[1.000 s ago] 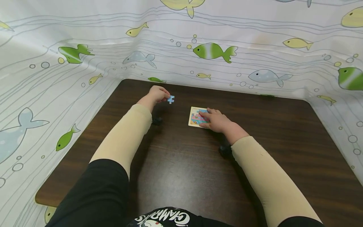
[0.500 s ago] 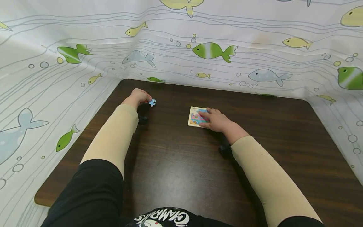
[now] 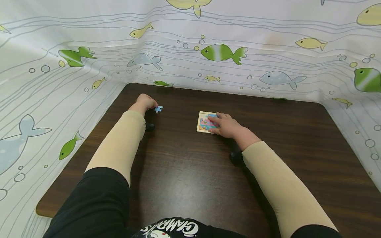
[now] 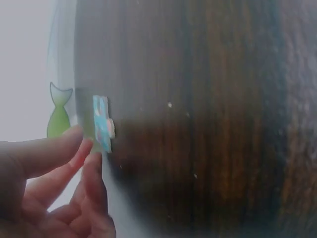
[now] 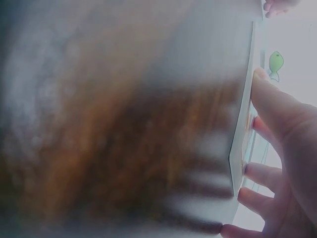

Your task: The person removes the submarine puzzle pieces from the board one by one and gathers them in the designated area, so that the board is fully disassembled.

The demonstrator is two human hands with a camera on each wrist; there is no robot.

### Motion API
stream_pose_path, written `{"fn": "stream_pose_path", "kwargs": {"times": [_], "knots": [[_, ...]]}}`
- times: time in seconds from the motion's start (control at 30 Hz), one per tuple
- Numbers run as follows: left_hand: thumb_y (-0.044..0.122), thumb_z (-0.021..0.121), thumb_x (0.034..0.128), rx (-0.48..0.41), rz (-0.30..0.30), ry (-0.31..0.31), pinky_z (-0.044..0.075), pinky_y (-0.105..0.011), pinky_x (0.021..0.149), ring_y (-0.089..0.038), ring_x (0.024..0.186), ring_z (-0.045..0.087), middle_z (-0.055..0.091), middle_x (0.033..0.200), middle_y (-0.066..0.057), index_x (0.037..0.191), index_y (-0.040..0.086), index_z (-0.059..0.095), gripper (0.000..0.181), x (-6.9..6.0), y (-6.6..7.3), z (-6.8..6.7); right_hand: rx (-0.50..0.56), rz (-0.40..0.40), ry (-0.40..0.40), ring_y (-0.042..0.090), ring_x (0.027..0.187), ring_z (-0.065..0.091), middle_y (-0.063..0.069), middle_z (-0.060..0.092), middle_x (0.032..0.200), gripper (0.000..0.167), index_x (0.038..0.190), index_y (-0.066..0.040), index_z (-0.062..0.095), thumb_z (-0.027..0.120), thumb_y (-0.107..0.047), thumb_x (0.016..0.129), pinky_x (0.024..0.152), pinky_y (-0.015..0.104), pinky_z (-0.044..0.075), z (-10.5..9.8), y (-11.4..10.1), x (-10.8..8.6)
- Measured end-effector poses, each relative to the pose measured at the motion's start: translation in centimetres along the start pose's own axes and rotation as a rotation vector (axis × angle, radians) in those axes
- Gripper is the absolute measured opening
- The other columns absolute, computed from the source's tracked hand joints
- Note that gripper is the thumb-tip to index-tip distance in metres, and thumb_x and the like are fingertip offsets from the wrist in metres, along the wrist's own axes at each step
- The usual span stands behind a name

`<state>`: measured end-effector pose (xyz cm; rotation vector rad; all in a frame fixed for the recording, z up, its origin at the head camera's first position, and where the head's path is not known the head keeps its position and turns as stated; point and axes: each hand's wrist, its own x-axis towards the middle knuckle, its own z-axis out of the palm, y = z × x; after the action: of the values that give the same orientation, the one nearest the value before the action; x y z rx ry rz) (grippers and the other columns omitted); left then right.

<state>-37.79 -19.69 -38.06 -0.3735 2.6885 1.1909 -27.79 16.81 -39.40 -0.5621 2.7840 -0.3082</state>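
A light-blue jigsaw piece (image 3: 158, 109) lies on the dark wooden table at the far left. My left hand (image 3: 146, 101) is right beside it, fingers bent loosely. In the left wrist view the thumb (image 4: 69, 141) and fingertips stand just short of the piece (image 4: 103, 124), with nothing pinched between them. Across the table, my right hand (image 3: 227, 126) rests spread over a small framed picture puzzle (image 3: 202, 122) with a pale border and pink and blue pieces. Its right part is hidden under the hand. The right wrist view shows the fingers along the board's edge (image 5: 241, 129).
The brown table (image 3: 178, 165) has a rounded far left corner. A white curtain (image 3: 178, 59) printed with fish stands along its back and sides. Dark round wrist devices hang beneath both wrists, one at the left wrist (image 3: 149, 127).
My left hand has moved left, carrying the jigsaw piece away from the puzzle board. The piece now lies flat on the table, and the fingers have let go. The right hand has stayed on the board.
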Motion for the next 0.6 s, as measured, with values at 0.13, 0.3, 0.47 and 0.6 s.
{"fn": "stream_pose_path", "kwargs": {"times": [0.13, 0.3, 0.47, 0.6], "knots": [[0.015, 0.07, 0.092, 0.074, 0.062, -0.002, 0.047, -0.042, 0.087, -0.03, 0.099, 0.054, 0.064, 0.109, -0.014, 0.109, -0.001, 0.073, 0.024, -1.0, 1.2, 0.4, 0.0, -0.002, 0.0, 0.043, 0.145, 0.012, 0.018, 0.013, 0.162, 0.072, 0.157, -0.025, 0.028, 0.058, -0.05, 0.096, 0.108, 0.065, 0.02, -0.1, 0.1, -0.1], [0.016, 0.067, 0.0945, 0.127, 0.185, -0.064, 0.045, -0.045, 0.091, -0.032, 0.109, 0.053, 0.059, 0.122, -0.016, 0.111, 0.002, 0.071, 0.022, -2.1, 4.2, 2.3, -0.003, 0.003, 0.003, 0.043, 0.145, 0.013, 0.018, 0.014, 0.162, 0.072, 0.157, -0.025, 0.029, 0.058, -0.05, 0.096, 0.109, 0.064, 0.021, -0.1, 0.1, 0.0], [0.014, 0.071, 0.0902, 0.186, 0.318, -0.134, 0.046, -0.042, 0.088, -0.028, 0.102, 0.054, 0.061, 0.112, -0.011, 0.104, 0.006, 0.071, 0.016, -3.2, 7.4, 5.8, 0.006, 0.005, 0.001, 0.043, 0.145, 0.013, 0.018, 0.014, 0.162, 0.072, 0.157, -0.025, 0.029, 0.058, -0.051, 0.096, 0.109, 0.064, 0.02, -0.1, 0.0, 0.0], [0.013, 0.074, 0.088, 0.223, 0.387, -0.198, 0.047, -0.04, 0.084, -0.025, 0.097, 0.055, 0.063, 0.107, -0.008, 0.099, 0.009, 0.072, 0.012, -4.4, 9.3, 9.1, 0.01, 0.002, 0.003, 0.043, 0.145, 0.013, 0.018, 0.014, 0.162, 0.072, 0.157, -0.025, 0.029, 0.058, -0.052, 0.096, 0.109, 0.065, 0.021, -0.1, 0.1, 0.0]]}}
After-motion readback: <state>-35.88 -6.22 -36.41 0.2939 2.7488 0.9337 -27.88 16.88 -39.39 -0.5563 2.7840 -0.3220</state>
